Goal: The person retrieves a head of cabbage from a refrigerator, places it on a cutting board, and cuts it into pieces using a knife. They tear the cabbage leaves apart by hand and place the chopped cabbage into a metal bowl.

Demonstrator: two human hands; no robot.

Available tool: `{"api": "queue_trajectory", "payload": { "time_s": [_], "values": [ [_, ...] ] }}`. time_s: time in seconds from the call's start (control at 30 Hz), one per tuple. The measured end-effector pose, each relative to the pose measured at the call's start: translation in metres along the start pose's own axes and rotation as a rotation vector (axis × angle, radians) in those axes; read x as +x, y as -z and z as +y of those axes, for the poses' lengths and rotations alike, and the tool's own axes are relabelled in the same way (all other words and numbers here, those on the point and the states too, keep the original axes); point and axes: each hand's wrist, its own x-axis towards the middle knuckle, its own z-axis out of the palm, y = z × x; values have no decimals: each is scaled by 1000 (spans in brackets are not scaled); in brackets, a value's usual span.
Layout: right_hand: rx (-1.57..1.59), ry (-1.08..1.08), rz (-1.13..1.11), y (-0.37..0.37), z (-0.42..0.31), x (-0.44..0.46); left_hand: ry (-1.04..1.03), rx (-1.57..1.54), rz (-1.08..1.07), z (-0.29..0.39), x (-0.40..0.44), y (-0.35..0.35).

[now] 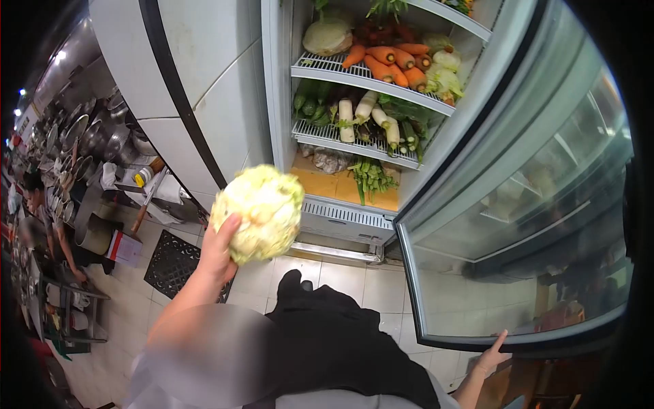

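Observation:
My left hand (221,249) is wrapped round a pale yellow-white cauliflower (262,211), its thumb lying across the near side. I carry it in the air in front of the fridge (340,218), left of the lower shelf. At the lower right, my right hand (490,358) grips the bottom edge of the swung-out glass fridge door (504,252), with one finger showing over the frame and the others partly hidden. Inside, orange carrots (392,58) and a cabbage (328,36) lie on an upper shelf. White radishes (366,105) rest on the shelf below.
Leafy green stalks (371,177) and plastic-wrapped items (332,160) lie at the fridge bottom. Left of it stands a white tiled wall (221,82). A black mat (174,262) covers part of the tiled floor. Another person (58,235) is at far left, near stacked metal pots (102,136).

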Motion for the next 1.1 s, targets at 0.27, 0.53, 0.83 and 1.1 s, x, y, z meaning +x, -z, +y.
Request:
{"api": "queue_trajectory", "payload": {
  "time_s": [0.27, 0.53, 0.83, 1.1],
  "values": [
    [57, 103, -406, 20, 37, -60, 90, -111, 193, 0, -128, 48],
    [-26, 179, -863, 13, -16, -169, -56, -108, 353, 25, -188, 132],
    [-128, -20, -901, -80, -81, -356, -179, -155, 422, 100, -289, 334],
    [-265, 219, -947, -232, -79, -433, -280, -330, 571, 135, -324, 474]
  ]
}}
